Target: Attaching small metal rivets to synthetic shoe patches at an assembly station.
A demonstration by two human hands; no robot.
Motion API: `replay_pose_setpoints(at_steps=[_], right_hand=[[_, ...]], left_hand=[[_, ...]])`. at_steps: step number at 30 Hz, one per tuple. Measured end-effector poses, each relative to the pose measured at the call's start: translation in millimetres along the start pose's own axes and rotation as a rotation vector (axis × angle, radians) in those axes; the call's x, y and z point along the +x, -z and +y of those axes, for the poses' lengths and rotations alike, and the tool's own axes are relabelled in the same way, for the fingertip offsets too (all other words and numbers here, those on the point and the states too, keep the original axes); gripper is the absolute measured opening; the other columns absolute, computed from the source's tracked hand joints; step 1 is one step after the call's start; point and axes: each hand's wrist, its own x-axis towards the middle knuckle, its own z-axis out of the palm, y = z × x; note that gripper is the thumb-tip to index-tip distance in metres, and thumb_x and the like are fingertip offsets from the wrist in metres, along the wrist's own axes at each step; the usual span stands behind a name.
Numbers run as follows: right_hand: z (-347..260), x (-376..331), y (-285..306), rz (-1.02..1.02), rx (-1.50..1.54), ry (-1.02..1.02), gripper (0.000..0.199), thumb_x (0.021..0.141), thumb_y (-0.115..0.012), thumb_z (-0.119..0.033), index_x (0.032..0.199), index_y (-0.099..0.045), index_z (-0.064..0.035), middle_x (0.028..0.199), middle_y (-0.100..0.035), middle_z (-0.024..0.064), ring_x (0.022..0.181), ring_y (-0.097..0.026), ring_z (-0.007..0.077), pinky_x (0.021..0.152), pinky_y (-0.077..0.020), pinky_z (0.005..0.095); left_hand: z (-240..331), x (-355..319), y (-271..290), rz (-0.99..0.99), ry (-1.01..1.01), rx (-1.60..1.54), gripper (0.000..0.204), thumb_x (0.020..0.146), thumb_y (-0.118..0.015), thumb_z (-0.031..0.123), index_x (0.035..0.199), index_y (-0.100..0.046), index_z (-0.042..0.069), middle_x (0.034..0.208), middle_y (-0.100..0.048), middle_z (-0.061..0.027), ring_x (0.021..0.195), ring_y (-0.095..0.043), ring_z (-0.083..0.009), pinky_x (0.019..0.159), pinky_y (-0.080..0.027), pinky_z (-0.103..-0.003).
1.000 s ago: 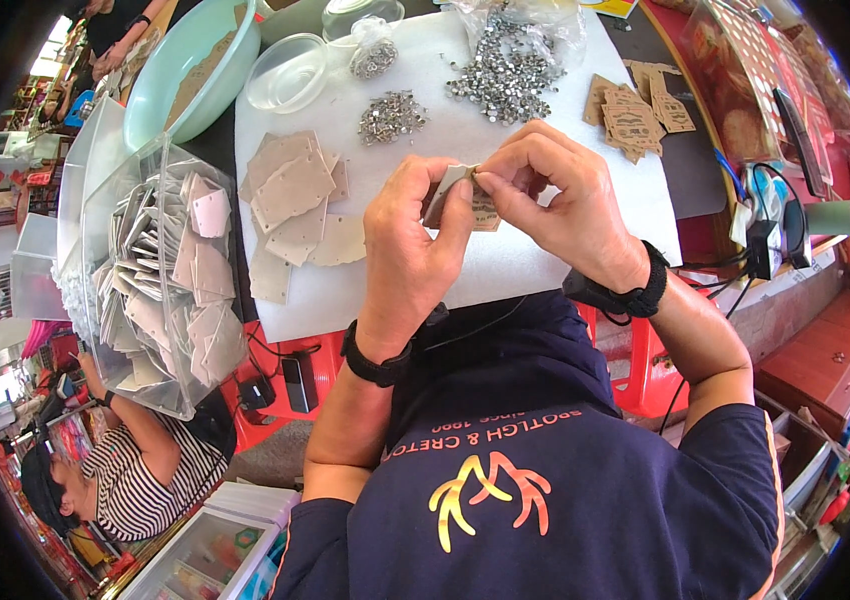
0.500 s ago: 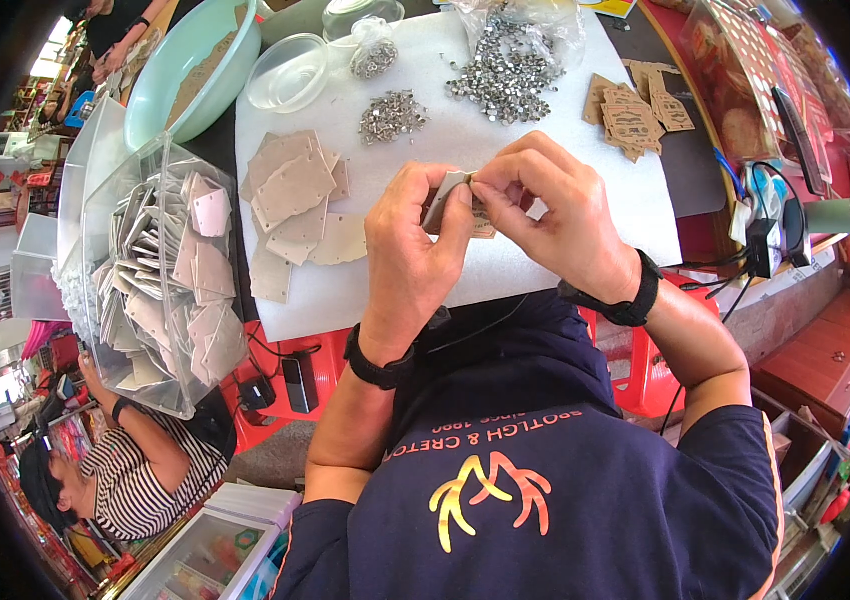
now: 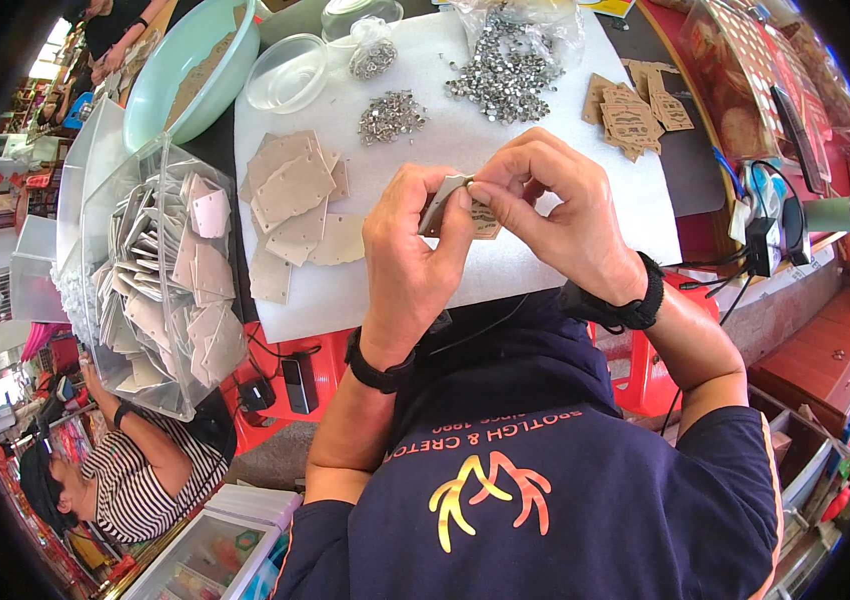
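My left hand (image 3: 407, 235) is closed on a small cardboard card (image 3: 434, 214), its thumb pressed along the card's edge. At the card's top corner, the thumb and forefinger of my right hand (image 3: 567, 205) are pinched together. Whatever tiny thing lies between those fingertips is hidden. A brown printed face (image 3: 488, 224) shows between my hands; whether it belongs to the held card or another one, I cannot tell. Plain grey cards (image 3: 295, 190) lie in a loose stack left of my hands. Beyond them are a small heap (image 3: 392, 117) and a larger heap (image 3: 510, 80) of shiny metal pieces.
White foam sheet (image 3: 345, 300) covers the table. A clear bin (image 3: 190, 400) full of cards stands left, below a pale green basin (image 3: 135, 110). Printed brown cards (image 3: 628, 118) lie far right, near cables (image 3: 735, 265). A person in stripes (image 3: 160, 460) is at lower left.
My right hand has shifted slightly at the card's corner, its fingers still pinched. The left hand keeps its hold in nearly the same place.
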Motion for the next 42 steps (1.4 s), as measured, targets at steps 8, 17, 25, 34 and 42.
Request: replay_pose_setpoints(at_steps=[8, 17, 25, 34, 42], right_hand=[[7, 1, 0, 0.008, -0.103, 0.210, 0.016, 0.076, -0.074, -0.003, 0.086, -0.061, -0.0056, 0.076, -0.054, 0.0033, 0.054, -0.054, 0.0126, 0.048, -0.0448, 0.0258], [9, 0, 2, -0.053, 0.035, -0.022, 0.014, 0.078, -0.073, -0.005, 0.085, -0.060, -0.0048, 0.074, -0.051, 0.0032, 0.055, -0.047, 0.0130, 0.049, -0.0411, 0.0276], [13, 5, 2, -0.015, -0.080, 0.140, 0.021, 0.077, -0.074, -0.009, 0.097, -0.068, -0.0064, 0.087, -0.063, 0.0065, 0.074, -0.061, 0.0186, 0.061, -0.0517, 0.0298], [21, 6, 3, 0.050, -0.233, 0.406, 0.018, 0.074, -0.075, -0.008, 0.089, -0.066, -0.0073, 0.089, -0.062, 0.0069, 0.076, -0.061, 0.0251, 0.062, -0.0512, 0.0336], [20, 4, 3, 0.052, -0.164, 0.349, 0.019, 0.073, -0.075, -0.005, 0.088, -0.065, -0.0075, 0.090, -0.063, 0.0071, 0.076, -0.062, 0.0249, 0.063, -0.0511, 0.0332]], left_hand=[[2, -1, -2, 0.003, 0.045, -0.083, 0.005, 0.087, -0.061, 0.001, 0.092, -0.060, 0.001, 0.078, -0.059, -0.0056, 0.062, -0.054, -0.0121, 0.055, -0.043, -0.027], [2, 0, -2, 0.010, 0.024, -0.073, 0.005, 0.088, -0.061, 0.002, 0.093, -0.060, 0.000, 0.078, -0.059, -0.0063, 0.063, -0.055, -0.0129, 0.056, -0.043, -0.027], [3, 0, -2, -0.004, 0.039, -0.011, 0.008, 0.087, -0.061, 0.002, 0.095, -0.059, 0.000, 0.079, -0.059, -0.0087, 0.065, -0.059, -0.0168, 0.058, -0.047, -0.030], [3, 0, -4, 0.006, 0.057, -0.025, 0.006, 0.088, -0.061, 0.002, 0.094, -0.060, 0.000, 0.080, -0.061, -0.0074, 0.064, -0.058, -0.0146, 0.058, -0.046, -0.029], [2, 0, -6, -0.011, 0.178, -0.212, 0.005, 0.090, -0.061, 0.003, 0.093, -0.061, 0.000, 0.075, -0.059, -0.0032, 0.064, -0.052, -0.0050, 0.056, -0.042, -0.023]])
